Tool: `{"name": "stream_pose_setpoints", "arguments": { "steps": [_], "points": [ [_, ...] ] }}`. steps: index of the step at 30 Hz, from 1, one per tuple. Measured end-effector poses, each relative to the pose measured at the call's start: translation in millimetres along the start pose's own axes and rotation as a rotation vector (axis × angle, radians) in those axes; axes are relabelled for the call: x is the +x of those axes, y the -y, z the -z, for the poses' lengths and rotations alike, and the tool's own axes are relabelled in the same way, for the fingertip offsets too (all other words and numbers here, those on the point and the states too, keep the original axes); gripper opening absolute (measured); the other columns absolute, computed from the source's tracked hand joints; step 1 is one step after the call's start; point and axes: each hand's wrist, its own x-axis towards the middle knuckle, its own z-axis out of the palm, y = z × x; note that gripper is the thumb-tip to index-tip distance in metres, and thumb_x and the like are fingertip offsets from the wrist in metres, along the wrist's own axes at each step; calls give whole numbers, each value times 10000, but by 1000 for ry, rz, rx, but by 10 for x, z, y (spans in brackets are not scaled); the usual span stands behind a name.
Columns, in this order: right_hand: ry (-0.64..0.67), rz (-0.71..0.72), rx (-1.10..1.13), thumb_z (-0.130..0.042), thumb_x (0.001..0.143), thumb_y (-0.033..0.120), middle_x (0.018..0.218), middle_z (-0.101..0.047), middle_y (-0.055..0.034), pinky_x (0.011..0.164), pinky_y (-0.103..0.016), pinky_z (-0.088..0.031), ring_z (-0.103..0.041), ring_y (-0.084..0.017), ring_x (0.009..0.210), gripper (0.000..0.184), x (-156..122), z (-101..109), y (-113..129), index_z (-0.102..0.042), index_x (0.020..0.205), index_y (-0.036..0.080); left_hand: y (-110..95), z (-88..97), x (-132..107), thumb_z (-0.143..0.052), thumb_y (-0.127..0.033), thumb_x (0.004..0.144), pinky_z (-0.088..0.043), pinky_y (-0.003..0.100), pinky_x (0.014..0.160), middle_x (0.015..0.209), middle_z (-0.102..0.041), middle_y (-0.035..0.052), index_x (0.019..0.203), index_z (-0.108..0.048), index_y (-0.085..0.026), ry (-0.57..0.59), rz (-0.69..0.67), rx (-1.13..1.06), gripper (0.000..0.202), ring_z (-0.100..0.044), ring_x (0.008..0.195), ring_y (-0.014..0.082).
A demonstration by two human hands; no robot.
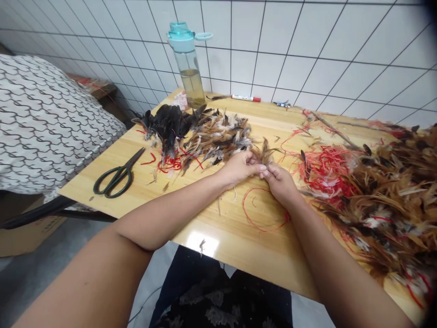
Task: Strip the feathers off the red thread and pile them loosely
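Observation:
Fingertips together, my left hand and my right hand meet over the middle of the wooden table. Between them they pinch a small bunch of brown feathers, tips pointing up and away from me. Their fingers hide the quill ends. On the tabletop just below my right hand, a thin red string lies in a loose loop; whether it runs into the fingers I cannot tell. Beyond my left hand is a heap of brown and white feathers, with black feathers beside it on the left.
Black-handled scissors lie at the table's left. A water bottle stands at the back, near a red-capped marker along the tiled wall. To the right are tangled red strings and a large brown feather pile. A patterned cushion sits left.

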Motion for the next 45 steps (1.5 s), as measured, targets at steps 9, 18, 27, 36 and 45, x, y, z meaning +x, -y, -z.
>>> {"name": "stream_pose_setpoints", "arguments": {
  "steps": [9, 18, 27, 36, 45],
  "points": [
    [-1, -4, 75, -526, 818, 321, 720, -616, -24, 728, -325, -422, -561, -183, 737, 196, -13, 8, 16, -622, 688, 210, -27, -3, 38, -830, -277, 609, -424, 249, 655, 595, -602, -11, 684, -591, -110, 130, -33, -150, 301, -545, 589, 87],
    [29, -33, 113, -577, 776, 376, 666, -580, -14, 684, -303, -421, -549, -173, 699, 219, -11, 25, 31, -614, 636, 211, -19, 18, 59, -785, -276, 649, -415, 226, 621, 622, -615, -8, 701, -626, -101, 104, -44, 47, 242, -520, 598, 86],
    [-177, -220, 294, -577, 773, 493, 661, -551, -3, 615, -293, -400, -482, -155, 632, 299, -8, 26, -4, -565, 669, 212, -392, 571, 86, -648, -328, 812, -355, 403, 1071, 1232, -584, 89, 1115, -634, -196, -462, -539, 1017, 330, -469, 1213, 248],
    [-353, -292, 432, -612, 724, 587, 597, -497, 21, 514, -260, -377, -441, -126, 556, 389, 14, -9, -37, -568, 686, 202, -345, 1313, 576, -572, -692, 754, -401, 399, 1042, 1325, -571, 138, 1328, -500, -201, -500, 29, 1114, 758, -537, 1224, 294],
    [-356, -255, 362, -553, 763, 525, 599, -507, 8, 510, -264, -350, -432, -134, 549, 339, 22, -1, -37, -567, 659, 203, -520, 1016, 942, -620, -609, 756, -410, 314, 1047, 1344, -589, 97, 1320, -516, -165, 112, -52, 1176, 726, -572, 1195, 245]
  ]
}}
